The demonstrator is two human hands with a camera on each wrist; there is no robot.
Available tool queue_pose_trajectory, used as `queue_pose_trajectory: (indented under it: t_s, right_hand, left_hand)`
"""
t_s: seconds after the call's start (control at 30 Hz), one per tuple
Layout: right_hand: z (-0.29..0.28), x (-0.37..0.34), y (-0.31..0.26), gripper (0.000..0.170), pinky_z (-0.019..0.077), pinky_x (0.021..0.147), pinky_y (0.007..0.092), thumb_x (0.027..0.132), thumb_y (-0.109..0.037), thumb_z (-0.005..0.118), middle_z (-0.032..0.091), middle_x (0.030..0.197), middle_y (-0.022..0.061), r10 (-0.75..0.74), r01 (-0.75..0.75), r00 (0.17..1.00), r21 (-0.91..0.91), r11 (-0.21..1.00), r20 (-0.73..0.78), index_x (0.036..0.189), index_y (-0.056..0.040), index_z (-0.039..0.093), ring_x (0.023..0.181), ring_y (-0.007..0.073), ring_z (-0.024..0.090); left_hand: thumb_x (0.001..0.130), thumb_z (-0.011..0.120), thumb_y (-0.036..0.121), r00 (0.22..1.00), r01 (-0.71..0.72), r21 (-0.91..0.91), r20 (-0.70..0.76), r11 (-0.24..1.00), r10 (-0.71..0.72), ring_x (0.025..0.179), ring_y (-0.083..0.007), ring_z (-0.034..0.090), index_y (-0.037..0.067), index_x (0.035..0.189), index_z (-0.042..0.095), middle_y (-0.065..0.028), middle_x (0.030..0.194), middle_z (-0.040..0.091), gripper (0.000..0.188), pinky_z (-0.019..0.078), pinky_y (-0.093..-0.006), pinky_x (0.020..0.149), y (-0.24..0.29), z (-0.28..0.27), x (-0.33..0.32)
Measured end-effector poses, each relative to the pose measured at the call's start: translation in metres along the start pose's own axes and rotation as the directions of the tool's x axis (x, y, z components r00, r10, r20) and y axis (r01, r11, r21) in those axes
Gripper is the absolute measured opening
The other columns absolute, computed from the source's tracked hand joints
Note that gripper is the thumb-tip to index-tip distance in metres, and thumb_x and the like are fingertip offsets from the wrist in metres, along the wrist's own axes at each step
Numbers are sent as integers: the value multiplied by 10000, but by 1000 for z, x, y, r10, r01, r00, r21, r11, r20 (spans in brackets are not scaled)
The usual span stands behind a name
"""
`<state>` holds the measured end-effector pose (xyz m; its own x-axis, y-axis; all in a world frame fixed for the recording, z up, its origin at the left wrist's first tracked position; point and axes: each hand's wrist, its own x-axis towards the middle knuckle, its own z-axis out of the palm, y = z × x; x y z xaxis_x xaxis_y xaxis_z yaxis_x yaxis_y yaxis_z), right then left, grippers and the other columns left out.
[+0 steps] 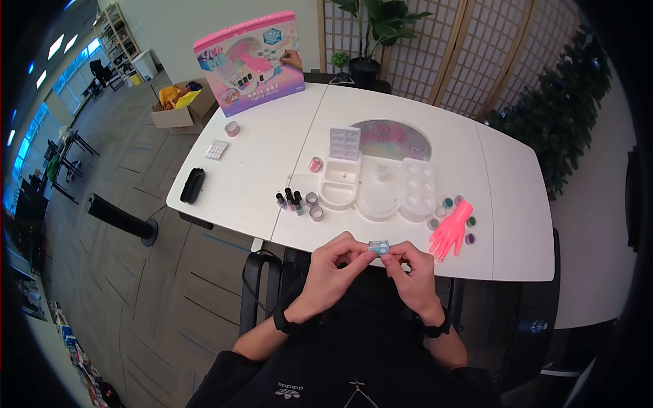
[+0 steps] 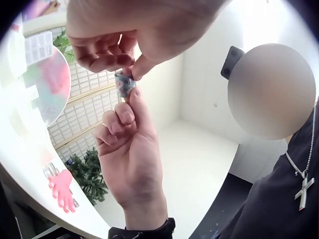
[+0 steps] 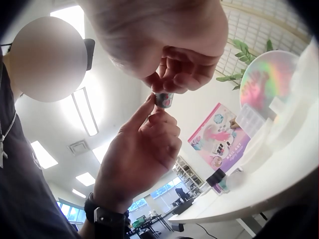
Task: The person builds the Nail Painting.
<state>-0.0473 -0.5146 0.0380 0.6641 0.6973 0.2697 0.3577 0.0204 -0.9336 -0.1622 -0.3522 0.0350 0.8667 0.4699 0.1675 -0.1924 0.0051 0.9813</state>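
In front of my chest, over the table's near edge, both hands hold a small, short cylinder [image 1: 378, 248] with a patterned teal side. My left hand [image 1: 335, 269] pinches its left end between thumb and fingers, and my right hand [image 1: 413, 273] pinches the right end. Pink and dark spots show on the cylinder [image 2: 125, 83] in the left wrist view. From the right wrist it [image 3: 164, 100] looks rounded, partly covered by fingertips. A pink model hand [image 1: 451, 230] lies on the table right of my right hand, with small round pots [image 1: 470, 239] around it.
A white moulded tray [image 1: 378, 202] with compartments stands mid-table before an iridescent oval panel [image 1: 394, 138]. Small nail polish bottles [image 1: 290, 200] and pots [image 1: 316, 213] sit to its left. Farther off are a black case [image 1: 193, 185] and a nail art box [image 1: 255, 64].
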Motion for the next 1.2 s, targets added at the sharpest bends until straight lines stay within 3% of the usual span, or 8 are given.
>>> queue_pose_trajectory:
  t_s: [0.07,0.27,0.4,0.5,0.7,0.9,1.07,1.2]
  right_hand:
    - [1,0,2,119,470,617,235,1059,-98,752,691,748,11,-4,4,1000,48,999,-3,1083,17,731,647,42,571]
    - [-2,3,-11,141,495,683,220,1069,-88,732,741,881,13,251,-255,966,348,902,55,1154,24,721,748,47,622]
    - [-8,1,-3,144,490,690,217,1075,-92,727,744,916,19,246,-273,962,384,882,117,1158,26,717,779,48,630]
    - [-5,-1,-2,138,489,668,225,1075,-96,728,735,876,21,218,-231,973,345,910,75,1141,26,720,745,49,622]
    - [0,1,-2,119,492,638,235,1058,-91,750,710,792,27,52,-51,999,120,991,-4,1090,22,731,692,51,611]
    - [3,1,2,108,496,663,232,1047,-71,752,711,809,15,87,-85,996,155,984,-11,1104,18,730,711,49,619]
    - [1,4,-8,113,475,687,220,1056,-63,734,704,846,-1,244,-233,970,352,906,14,1136,16,722,744,46,605]
    - [-4,4,-4,119,458,678,213,1068,-77,722,697,849,0,283,-288,956,375,881,70,1139,18,722,743,42,593]
  left_hand:
    - [1014,807,68,1000,-27,10,-9,1000,27,719,-29,460,3,1073,809,34,857,559,87,367,-233,627,-2,1,0]
    - [978,834,42,982,-189,220,23,957,189,674,-67,488,7,1012,789,3,793,565,67,387,-261,600,2,-1,0]
    - [966,840,37,973,-230,260,40,938,228,653,-83,506,7,992,775,-10,785,574,76,404,-277,585,1,-1,2]
    - [975,834,45,976,-217,260,28,941,217,673,-76,506,8,1037,790,-8,808,580,85,405,-265,605,1,-1,2]
    - [1026,789,54,994,107,-105,34,989,-104,747,-8,478,-1,1173,803,45,910,578,157,387,-218,652,-1,-1,5]
    - [1032,767,22,992,123,-141,55,982,-116,817,-19,510,-4,1104,806,34,945,598,86,403,-218,699,1,-5,4]
    - [1011,784,16,997,49,-11,63,999,-49,788,-29,498,-5,1086,804,26,923,583,80,393,-225,676,3,-5,4]
    - [1000,792,13,997,-7,78,83,997,1,768,-37,501,-14,1074,797,18,918,586,79,396,-223,672,0,-7,5]
